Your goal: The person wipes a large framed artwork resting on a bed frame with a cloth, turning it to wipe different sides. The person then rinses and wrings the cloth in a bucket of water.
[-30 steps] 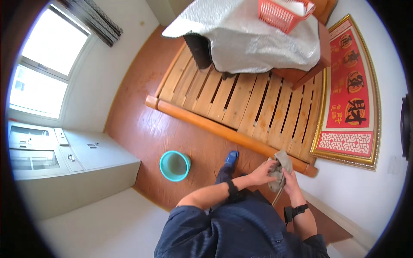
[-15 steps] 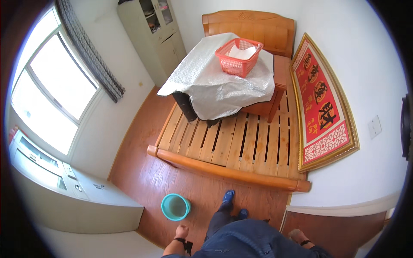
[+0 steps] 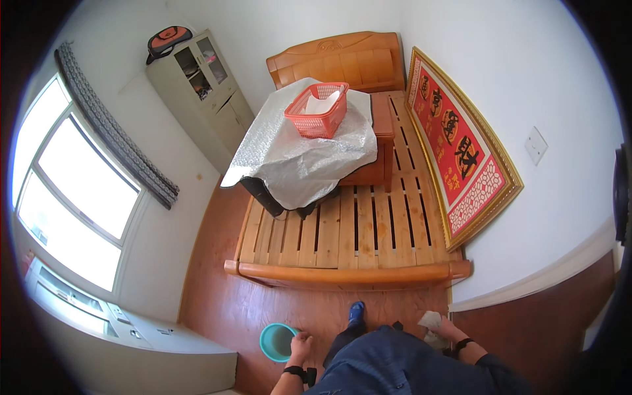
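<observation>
At the bottom of the view my left hand (image 3: 301,345) rests on the rim of a small teal bucket (image 3: 275,341) standing on the wooden floor. My right hand (image 3: 445,329) is closed on a crumpled grey-white cloth (image 3: 430,320) low at my right side, near the foot corner of a slatted wooden bed frame (image 3: 349,273). My blue shoe (image 3: 356,312) shows between the two hands.
On the bed frame lies furniture under a silvery sheet (image 3: 299,155) with a red plastic basket (image 3: 317,108) on top. A gold-framed red picture (image 3: 461,148) leans on the right wall. A cabinet (image 3: 197,92) stands in the far corner; a window (image 3: 72,197) is left.
The view has swung up from my hands to the whole room. My left hand has left the cloth and gone to the bucket's rim; my right hand has kept the cloth.
</observation>
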`<state>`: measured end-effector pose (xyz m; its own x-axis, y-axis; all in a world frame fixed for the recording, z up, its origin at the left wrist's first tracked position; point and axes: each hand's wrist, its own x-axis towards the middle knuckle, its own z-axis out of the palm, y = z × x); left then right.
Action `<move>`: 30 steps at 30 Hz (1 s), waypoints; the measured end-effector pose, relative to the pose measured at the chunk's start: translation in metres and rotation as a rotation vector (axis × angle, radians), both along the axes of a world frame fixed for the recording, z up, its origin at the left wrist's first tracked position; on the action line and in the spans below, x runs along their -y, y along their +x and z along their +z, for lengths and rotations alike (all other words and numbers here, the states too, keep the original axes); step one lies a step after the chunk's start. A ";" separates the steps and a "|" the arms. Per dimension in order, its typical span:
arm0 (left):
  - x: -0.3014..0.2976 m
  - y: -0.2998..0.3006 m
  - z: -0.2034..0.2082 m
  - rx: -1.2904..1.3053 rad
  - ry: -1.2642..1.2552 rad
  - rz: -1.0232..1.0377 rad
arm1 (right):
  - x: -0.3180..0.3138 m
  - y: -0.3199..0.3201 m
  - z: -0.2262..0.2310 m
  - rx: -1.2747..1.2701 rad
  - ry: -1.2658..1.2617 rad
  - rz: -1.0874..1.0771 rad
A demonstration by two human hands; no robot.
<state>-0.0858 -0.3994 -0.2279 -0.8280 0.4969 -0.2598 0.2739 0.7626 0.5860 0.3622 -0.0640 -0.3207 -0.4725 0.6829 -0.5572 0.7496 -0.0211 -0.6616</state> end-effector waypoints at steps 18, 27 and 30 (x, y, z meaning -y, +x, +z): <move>0.149 0.051 -0.065 0.339 -0.182 0.453 | 0.030 0.071 0.006 0.081 -0.391 0.034; 0.099 0.034 -0.037 0.144 -0.038 0.327 | 0.031 0.002 0.093 0.081 -0.152 -0.008; 0.090 0.021 -0.024 0.160 -0.011 0.321 | 0.018 0.025 -0.006 0.091 -0.069 0.023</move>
<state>-0.0650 -0.4891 -0.2517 -0.8898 0.2144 -0.4027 -0.0755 0.8013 0.5934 0.3870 -0.0820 -0.3272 -0.4333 0.6306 -0.6439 0.8071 -0.0463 -0.5885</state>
